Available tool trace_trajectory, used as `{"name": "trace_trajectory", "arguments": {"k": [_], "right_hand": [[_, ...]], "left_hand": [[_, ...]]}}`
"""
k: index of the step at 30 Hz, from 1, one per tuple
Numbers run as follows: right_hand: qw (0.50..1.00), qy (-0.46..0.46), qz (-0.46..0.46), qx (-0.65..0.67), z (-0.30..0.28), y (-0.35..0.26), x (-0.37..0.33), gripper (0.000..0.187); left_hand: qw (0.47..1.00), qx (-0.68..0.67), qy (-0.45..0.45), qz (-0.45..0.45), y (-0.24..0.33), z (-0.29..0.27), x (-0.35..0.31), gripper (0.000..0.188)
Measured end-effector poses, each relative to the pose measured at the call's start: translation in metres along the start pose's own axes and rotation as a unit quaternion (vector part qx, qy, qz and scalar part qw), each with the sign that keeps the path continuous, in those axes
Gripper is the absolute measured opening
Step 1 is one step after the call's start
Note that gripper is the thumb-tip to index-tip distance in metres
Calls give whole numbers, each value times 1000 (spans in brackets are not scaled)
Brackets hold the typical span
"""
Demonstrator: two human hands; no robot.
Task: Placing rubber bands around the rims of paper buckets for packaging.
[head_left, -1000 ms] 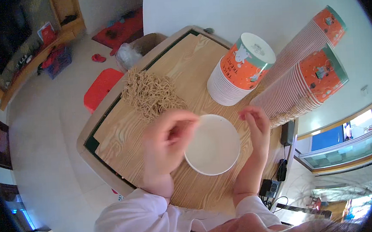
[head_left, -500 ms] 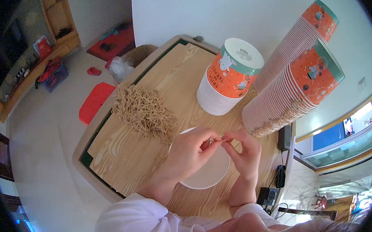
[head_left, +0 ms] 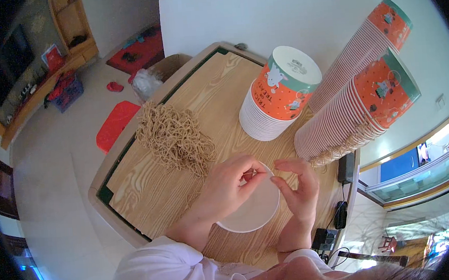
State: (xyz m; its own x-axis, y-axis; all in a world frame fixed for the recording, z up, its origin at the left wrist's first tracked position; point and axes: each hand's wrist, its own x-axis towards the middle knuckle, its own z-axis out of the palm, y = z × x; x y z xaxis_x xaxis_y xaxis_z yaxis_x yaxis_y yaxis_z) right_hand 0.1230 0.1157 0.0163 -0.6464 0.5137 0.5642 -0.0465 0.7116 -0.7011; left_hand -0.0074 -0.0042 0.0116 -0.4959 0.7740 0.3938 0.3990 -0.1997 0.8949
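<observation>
Head view looks down on a wooden table (head_left: pixel 155 197) with both hands over a white lid (head_left: pixel 255 210). That lid lies flat on the wood near the table's near edge, between the two hands and partly under them. Left hand (head_left: pixel 228 189) covers the lid's left part, its thumb and forefinger pressed together at the lid's upper rim; whether anything thin sits in that pinch is too small to tell. Right hand (head_left: pixel 298 189) stands just beside the lid's right rim, fingers loosely curled and slightly apart, fingertips near the rim; contact cannot be made out. The two hands are close but not touching.

One heap of tan bands (head_left: pixel 175 138) lies just left of and beyond the left hand, a few loose strands trailing toward the wrist.

Counted: one lid, one heap, three stacks of orange cups. An upright stack (head_left: pixel 278 94), capped white on top, stands beyond the hands. Two long stacks (head_left: pixel 358 110) lie tilted on their sides to the right, one behind the other, against the white wall, their open ends close to the right hand.
</observation>
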Motion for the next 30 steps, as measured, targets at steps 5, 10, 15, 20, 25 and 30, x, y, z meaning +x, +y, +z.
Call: {"name": "trace_trajectory", "arguments": {"k": [5,10,15,20,25,30], "right_hand": [[998,-35,-59,-5,6,-4,1,20],[998,-23,-53,-2,-1,-3,-2,17],[998,-8,-49,-30,-6,-5,1,17],[997,-34,-54,-35,-8,-3,2,9],[998,-59,-13,-16,-8,7,-3,6],[996,-25,71,36,-14,9,-6,10]], "left_hand": [[1000,-9,-12,-4,0,2,-3,11],[1000,-7,-17,-6,5,2,-1,12],[1000,-14,1,-6,4,3,-1,14],[1000,20,4,12,6,3,0,14],[998,7,7,63,5,6,0,12],[998,38,34,25,3,5,-2,11]]}}
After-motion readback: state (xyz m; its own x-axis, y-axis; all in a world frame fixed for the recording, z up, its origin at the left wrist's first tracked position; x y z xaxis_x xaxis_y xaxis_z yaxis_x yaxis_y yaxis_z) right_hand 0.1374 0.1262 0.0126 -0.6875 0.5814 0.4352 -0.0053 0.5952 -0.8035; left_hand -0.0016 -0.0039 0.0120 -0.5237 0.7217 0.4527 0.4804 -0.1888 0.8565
